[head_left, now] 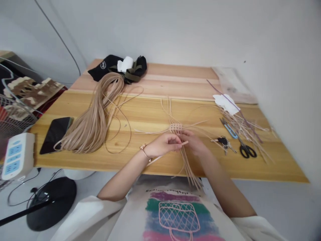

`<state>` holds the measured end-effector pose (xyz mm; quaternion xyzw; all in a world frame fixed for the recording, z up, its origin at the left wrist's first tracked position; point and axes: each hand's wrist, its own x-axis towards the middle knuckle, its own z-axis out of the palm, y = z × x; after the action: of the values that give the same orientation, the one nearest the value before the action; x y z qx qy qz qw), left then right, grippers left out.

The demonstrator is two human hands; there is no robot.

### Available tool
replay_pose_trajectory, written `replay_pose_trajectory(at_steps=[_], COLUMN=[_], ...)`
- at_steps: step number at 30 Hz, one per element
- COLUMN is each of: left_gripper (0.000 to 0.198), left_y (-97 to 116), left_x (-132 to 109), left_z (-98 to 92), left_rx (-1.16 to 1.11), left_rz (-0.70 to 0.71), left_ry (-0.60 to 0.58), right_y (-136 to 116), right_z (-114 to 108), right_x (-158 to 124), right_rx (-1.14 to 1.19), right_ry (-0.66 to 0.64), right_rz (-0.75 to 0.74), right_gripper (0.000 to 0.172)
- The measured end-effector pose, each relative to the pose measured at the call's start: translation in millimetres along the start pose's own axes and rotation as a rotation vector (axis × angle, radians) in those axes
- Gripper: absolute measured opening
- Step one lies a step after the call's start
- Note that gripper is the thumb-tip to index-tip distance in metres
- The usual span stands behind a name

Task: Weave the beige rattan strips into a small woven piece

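A small woven piece of tan strips lies on the table, with loose strip ends fanning out on several sides. My left hand is just below it, thumb and fingers pinched on one tan strip whose tip points right. My right hand rests against the lower right edge of the weave, its fingers closed around that edge and partly hidden by the left hand. Several long strips run from under both hands over the table's front edge.
On the left lie a big tan strip bundle and a black phone. Black-handled scissors, a blue cutter, keys and strip scraps lie right. A black bag sits at the back.
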<state>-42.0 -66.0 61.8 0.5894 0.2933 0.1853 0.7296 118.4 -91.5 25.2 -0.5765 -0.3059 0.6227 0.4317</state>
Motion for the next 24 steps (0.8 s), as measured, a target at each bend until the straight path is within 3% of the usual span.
replay_pose_trajectory(at_steps=[2, 7, 13, 19, 24], left_gripper=[0.016, 0.017, 0.019, 0.018, 0.019], left_y=[-6.4, -18.1, -26.0, -34.2, -37.6], left_x=[0.8, -3.7, 0.7, 7.1, 7.1], left_z=[1.1, 0.0, 22.3, 33.8, 34.0], left_rx=[0.055, 0.066, -0.177, -0.275, -0.28], left_rz=[-0.029, -0.02, 0.052, 0.042, 0.033], left_ry=[0.053, 0.334, 0.417, 0.539, 0.622], right_y=[-1.3, 5.1, 15.6, 12.8, 10.2], right_z=[-6.2, -13.1, -5.4, 2.2, 0.5], right_x=[-12.8, -36.3, -36.4, -43.6, -48.5], right_rx=[-0.125, -0.361, -0.598, -0.806, -0.609], right_ry=[0.011, 0.014, 0.125, 0.116, -0.035], right_rz=[-0.051, -0.246, -0.282, -0.339, -0.312], right_gripper=[0.023, 0.025, 0.046, 0.048, 0.038])
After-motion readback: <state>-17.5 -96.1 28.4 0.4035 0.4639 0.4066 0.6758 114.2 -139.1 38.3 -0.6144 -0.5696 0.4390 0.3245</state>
